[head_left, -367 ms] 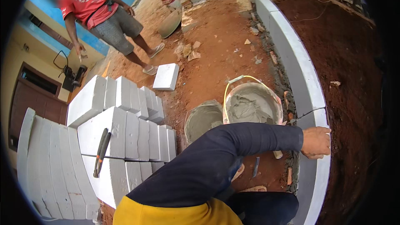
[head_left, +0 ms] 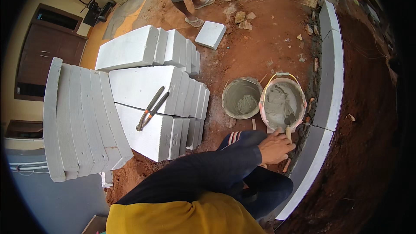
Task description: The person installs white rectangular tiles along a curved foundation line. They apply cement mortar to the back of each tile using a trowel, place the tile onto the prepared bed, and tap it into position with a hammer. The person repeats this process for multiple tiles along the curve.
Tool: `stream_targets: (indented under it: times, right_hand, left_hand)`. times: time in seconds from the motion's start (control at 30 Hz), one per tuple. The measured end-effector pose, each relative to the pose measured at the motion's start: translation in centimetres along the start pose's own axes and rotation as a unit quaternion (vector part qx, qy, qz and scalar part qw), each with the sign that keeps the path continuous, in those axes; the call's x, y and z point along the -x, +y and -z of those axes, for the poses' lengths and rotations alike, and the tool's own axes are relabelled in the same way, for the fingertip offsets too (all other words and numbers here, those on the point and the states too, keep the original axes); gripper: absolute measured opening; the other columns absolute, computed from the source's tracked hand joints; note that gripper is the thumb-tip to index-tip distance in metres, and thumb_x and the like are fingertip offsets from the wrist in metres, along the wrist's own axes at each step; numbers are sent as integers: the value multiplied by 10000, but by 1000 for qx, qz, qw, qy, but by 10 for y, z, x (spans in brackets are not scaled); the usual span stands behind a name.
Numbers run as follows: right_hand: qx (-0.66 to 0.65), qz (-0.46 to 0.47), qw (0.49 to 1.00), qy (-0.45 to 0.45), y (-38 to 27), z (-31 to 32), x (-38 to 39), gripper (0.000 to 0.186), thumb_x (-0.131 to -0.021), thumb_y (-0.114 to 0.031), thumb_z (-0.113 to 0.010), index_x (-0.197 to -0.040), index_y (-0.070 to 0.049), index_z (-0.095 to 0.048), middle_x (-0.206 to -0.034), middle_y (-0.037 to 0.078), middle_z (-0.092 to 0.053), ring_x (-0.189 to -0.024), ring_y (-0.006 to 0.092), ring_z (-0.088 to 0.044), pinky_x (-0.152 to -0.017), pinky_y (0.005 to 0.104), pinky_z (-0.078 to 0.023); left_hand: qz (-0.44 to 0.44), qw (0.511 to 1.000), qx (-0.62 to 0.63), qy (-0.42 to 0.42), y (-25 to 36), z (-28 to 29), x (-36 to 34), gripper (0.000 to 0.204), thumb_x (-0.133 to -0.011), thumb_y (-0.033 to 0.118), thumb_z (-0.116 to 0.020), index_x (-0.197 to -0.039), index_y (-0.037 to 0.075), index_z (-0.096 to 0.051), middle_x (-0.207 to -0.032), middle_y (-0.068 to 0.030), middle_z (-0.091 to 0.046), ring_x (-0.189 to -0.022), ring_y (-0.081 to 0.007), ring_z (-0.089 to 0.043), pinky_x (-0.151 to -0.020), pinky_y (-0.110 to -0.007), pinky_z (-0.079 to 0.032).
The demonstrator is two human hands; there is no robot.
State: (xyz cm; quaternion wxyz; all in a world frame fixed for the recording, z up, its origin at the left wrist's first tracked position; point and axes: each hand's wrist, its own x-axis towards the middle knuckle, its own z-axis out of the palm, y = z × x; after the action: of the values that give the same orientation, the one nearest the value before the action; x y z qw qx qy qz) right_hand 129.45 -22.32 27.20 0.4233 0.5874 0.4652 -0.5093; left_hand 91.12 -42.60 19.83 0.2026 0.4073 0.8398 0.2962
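Observation:
My left hand (head_left: 276,147) reaches across in a dark sleeve to the near rim of a mortar bucket (head_left: 299,121). Its fingers are curled at a light wooden tool handle (head_left: 289,134) that sticks up at that rim; the tool's working end is hidden. Wet grey mortar (head_left: 281,102) fills much of this bucket, which has a yellow-covered bail. Left of it stands a second bucket (head_left: 226,104) with mortar inside. To the right runs a low wall of pale blocks (head_left: 328,78). No part of my right hand shows.
Stacked white blocks (head_left: 143,84) stand at left, with pincers (head_left: 151,109) lying on top. A loose block (head_left: 211,34) rests on the soil near a person's sandalled feet (head_left: 194,21). Brick pieces (head_left: 245,25) lie beyond. My bent knee (head_left: 277,186) is close to the wall.
My left hand has left the wall's top edge and moved left to the tool handle at the mortar bucket. The view has shifted, so the standing person shows only partly at the top.

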Motion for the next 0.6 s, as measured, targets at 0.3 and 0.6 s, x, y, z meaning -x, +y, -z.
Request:
stream_targets:
  times: [0.3, 0.6]
  right_hand:
    - [329, 130, 934, 39, -203, 15, 181, 365, -885, -25, -752, -1167, -66, -525, -780, 65, -627, -519, 169, -606, -427, 342, -518]
    - [463, 438, 727, -255, -330, -381, 191, 805, -948, -323, -764, -1634, -153, -378, -1246, 261, -703, -1130, 428, -702, -989, 497, -533]
  left_hand:
    - [244, 929, 115, -254, 78, 142, 238, 768, -1038, 535, -601, -1648, 94, -446, -1777, -107, -300, -1656, -327, -203, -1331, -485, -251]
    - [328, 892, 140, -277, 93, 169, 297, 704, -1012, 519, -602, -1544, 59, -579, -1646, -172, -509, -1522, -365, -473, -1249, -482, -383]
